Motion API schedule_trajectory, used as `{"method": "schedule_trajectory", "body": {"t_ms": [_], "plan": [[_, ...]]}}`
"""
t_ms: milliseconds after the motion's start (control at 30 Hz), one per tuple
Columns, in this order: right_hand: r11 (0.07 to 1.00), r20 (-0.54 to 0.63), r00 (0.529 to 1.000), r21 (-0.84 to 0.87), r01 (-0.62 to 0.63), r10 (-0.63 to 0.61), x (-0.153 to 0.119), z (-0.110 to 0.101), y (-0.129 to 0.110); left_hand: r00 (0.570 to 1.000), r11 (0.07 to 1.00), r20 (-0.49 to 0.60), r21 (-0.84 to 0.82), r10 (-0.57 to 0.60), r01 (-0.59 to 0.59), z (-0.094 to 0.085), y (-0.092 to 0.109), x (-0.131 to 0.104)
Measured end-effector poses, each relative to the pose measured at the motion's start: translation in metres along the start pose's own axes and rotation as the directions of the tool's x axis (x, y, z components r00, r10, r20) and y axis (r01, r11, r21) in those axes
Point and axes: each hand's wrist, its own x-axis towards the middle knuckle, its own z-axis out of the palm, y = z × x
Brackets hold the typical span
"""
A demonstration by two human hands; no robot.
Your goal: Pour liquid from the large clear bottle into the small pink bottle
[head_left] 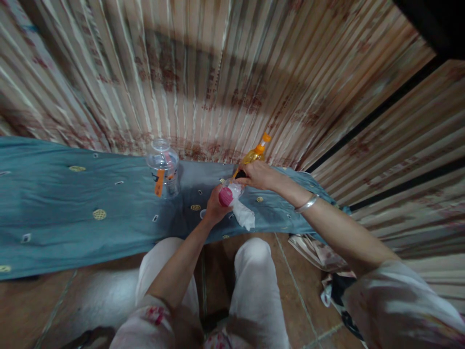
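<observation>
My left hand [215, 207] is closed around a small clear plastic container [238, 188] with a round pink end [225, 196] facing me. The fingers of my right hand [258, 175] are bent together at the container's far side. A dark patch shows under them, and I cannot make out what they grip. A crumpled white tissue [244, 215] hangs down beside the container, over the cloth. Just behind my right hand stands a yellow bottle [254, 155] with an orange cap, its lower part hidden. A small pale round piece [203, 213] lies by my left wrist.
A large clear plastic jar [163, 167] with an orange label stands to the left on the blue-green patterned cloth [61, 194]. A pleated curtain [203, 72] hangs close behind. Dark bars [378, 116] run along the right. Bunched fabric [319, 252] lies on the tiled floor.
</observation>
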Motion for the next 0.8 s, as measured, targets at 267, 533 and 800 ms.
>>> {"method": "schedule_trajectory", "body": {"t_ms": [267,533,800], "plan": [[0.996,-0.008,1.0,0.089,0.031,-0.03,-0.0031,-0.0017,0.0021,1.0,1.0,-0.006,-0.003,0.001,-0.001,-0.0001,-0.0011,-0.0005],[0.994,0.032,0.996,0.066,0.085,-0.087,0.0011,-0.0066,-0.0011,1.0,1.0,-0.003,0.004,0.015,-0.015,-0.0009,-0.001,-0.0008],[1.0,0.05,0.999,-0.018,0.002,-0.001,0.0,-0.0076,-0.0058,1.0,1.0,0.001,-0.003,0.008,-0.008,0.0009,-0.0025,-0.0003]]}}
